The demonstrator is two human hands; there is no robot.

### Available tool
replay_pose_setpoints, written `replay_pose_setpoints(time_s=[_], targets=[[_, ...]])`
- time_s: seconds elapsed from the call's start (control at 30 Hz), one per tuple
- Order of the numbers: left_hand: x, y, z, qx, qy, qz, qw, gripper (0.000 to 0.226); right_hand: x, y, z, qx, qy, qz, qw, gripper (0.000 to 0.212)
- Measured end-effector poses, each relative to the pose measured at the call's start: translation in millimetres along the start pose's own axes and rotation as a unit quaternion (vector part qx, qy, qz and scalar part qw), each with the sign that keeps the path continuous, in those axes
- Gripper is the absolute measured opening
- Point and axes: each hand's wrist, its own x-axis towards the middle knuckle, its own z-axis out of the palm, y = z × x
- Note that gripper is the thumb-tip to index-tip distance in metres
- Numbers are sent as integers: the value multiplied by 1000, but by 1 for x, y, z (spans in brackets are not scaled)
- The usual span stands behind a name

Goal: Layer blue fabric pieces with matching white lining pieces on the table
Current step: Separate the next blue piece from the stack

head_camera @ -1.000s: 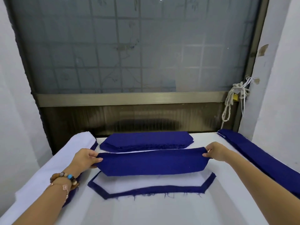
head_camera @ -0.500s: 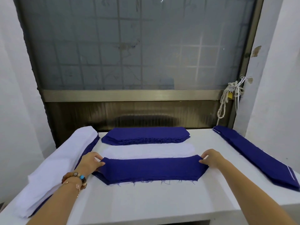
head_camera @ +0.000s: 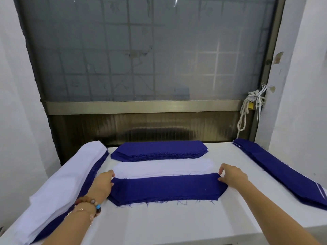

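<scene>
Blue fabric piece (head_camera: 166,189), likely limp and light, is pinched at each end by left hand (head_camera: 103,184) and right hand (head_camera: 231,175).

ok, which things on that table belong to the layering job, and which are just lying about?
Job: blue piece, held at its ends by left hand and right hand; white lining stack behind it; blue stack at the back.
Lying about, untouched: long blue strips on the right; white pile on the left; rope and padlock by the window.
</scene>
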Motion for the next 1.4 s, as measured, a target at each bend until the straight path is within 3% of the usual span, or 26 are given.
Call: replay_pose_setpoints(time_s=[0.17,0.27,0.37,0.47,0.7,0.87,1.07,1.17,1.27,1.4], targets=[[-8,14,8,180,25,21,983,41,-3,-8,3,-101,57,-19,993,27],[-9,20,13,222,58,30,973,44,-6,-17,3,-172,86,-54,980,29],[-11,26,12,248,89,44,964,38,-10,-24,3,-216,68,-84,971,23],[-10,26,11,224,74,49,971,21,-12,-28,-2,-215,38,-89,972,19],[3,31,4,228,-17,63,972,16,4,-37,-17,-197,-62,-77,975,27],[11,42,4,277,-37,75,957,24,10,-53,-12,-235,-50,-68,968,35],[24,55,0,272,-11,58,961,19,14,-82,-5,-360,-2,-127,924,25],[38,67,2,241,39,46,969,19,28,-101,-6,-331,46,-153,930,23],[56,83,13,198,95,93,971,14,47,-121,2,-223,113,-183,951,34],[81,104,36,159,108,153,969,37,72,-149,21,-95,147,-220,960,47]])
